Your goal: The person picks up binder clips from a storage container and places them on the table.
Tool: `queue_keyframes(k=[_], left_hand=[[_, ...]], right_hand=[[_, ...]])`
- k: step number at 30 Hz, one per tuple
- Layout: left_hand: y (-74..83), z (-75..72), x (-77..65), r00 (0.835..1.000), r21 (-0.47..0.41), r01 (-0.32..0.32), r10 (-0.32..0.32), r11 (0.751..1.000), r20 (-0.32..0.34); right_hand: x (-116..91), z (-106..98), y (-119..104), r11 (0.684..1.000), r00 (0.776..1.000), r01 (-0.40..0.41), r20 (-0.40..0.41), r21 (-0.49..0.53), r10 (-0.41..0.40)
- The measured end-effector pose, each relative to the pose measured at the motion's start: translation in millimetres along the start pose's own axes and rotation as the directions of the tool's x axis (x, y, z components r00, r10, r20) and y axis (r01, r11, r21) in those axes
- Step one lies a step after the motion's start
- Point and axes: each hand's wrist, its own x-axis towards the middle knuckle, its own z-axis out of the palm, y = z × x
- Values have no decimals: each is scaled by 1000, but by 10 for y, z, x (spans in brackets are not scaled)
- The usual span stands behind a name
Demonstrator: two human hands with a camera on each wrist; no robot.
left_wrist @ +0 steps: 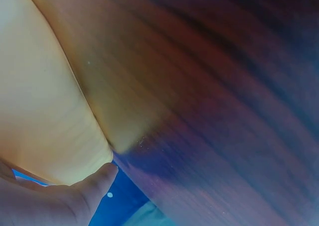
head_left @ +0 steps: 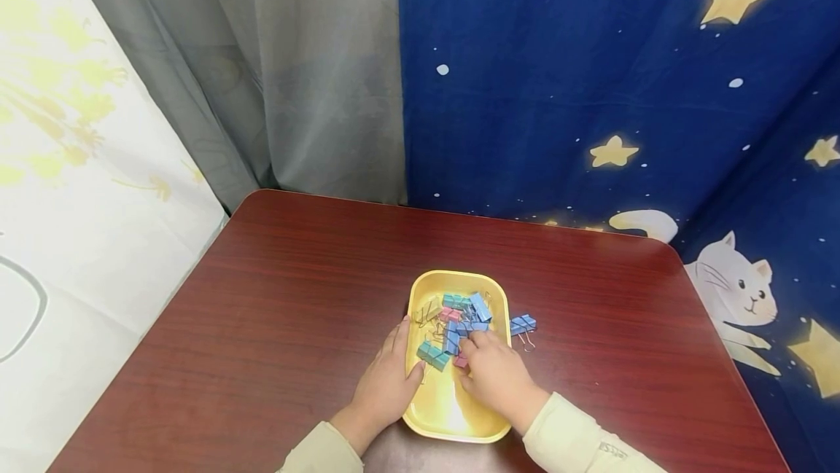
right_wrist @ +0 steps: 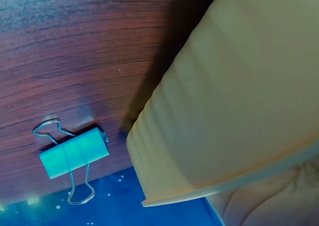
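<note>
A yellow tray (head_left: 453, 425) stands on the table with several binder clips in it. My left hand (head_left: 387, 378) holds its left wall, thumb over the rim and fingers along the outside; in the left wrist view a fingertip (left_wrist: 107, 173) lies against the wall. Inside the tray, my right hand (head_left: 495, 371) pinches a pink binder clip (head_left: 461, 361), partly hidden by the fingers. Near it lie a teal clip (head_left: 433, 355) and a blue clip (head_left: 450, 338). Farther back are another pink clip (head_left: 449, 314), a yellow clip (head_left: 431, 308) and a second teal clip (head_left: 456, 301).
One blue binder clip (head_left: 523, 324) lies on the table just right of the tray; the right wrist view shows this clip (right_wrist: 75, 152) beside the tray wall (right_wrist: 224, 96). The dark red table (head_left: 315, 291) backs onto grey (head_left: 328, 79) and blue curtains (head_left: 525, 94).
</note>
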Motion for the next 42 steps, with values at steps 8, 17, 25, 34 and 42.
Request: queue_keyframes(k=[8,17,25,34,42], left_hand=[[12,-15,-16,1000,2,-6,6,1000,1],[-3,-2,5,1000,2,-6,6,1000,-4],[-3,-1,8,1000,1,-3,3,1000,-5],[2,-6,7,1000,2,-11,11,1000,-9],[-3,-4,7,1000,5,-18,18,1000,-11]], right_hand=[[12,10,-32,997,1000,17,-15,-72,-18],[14,27,-45,996,1000,9,-4,-85,-10],[11,18,-62,999,998,-8,66,-53,12],[31,58,-43,1000,996,-13,84,-6,14],[47,95,-29,1000,999,-3,38,-13,4]])
